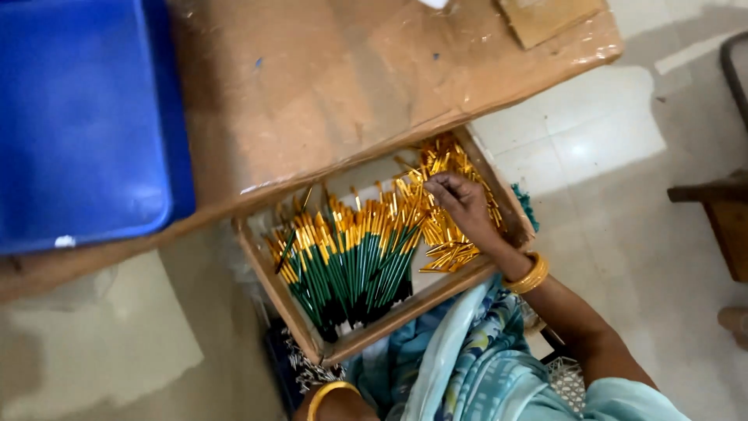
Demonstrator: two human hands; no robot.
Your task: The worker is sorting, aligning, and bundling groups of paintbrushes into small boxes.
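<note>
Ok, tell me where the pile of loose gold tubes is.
In the head view the gold tubes fill the right end of the wooden tray, under the right hand, beside the green sticks.

Person, head view: draped garment and bangles.
Light teal patterned cloth drape (pixel 475 359); gold bangle on right wrist (pixel 528 274); gold bangle on left wrist (pixel 327 392).

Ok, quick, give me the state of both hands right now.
Right hand: fingers curled down into the loose gold metal tubes in the shallow wooden tray; whether it grips any cannot be told.
Left hand: out of view.
</note>
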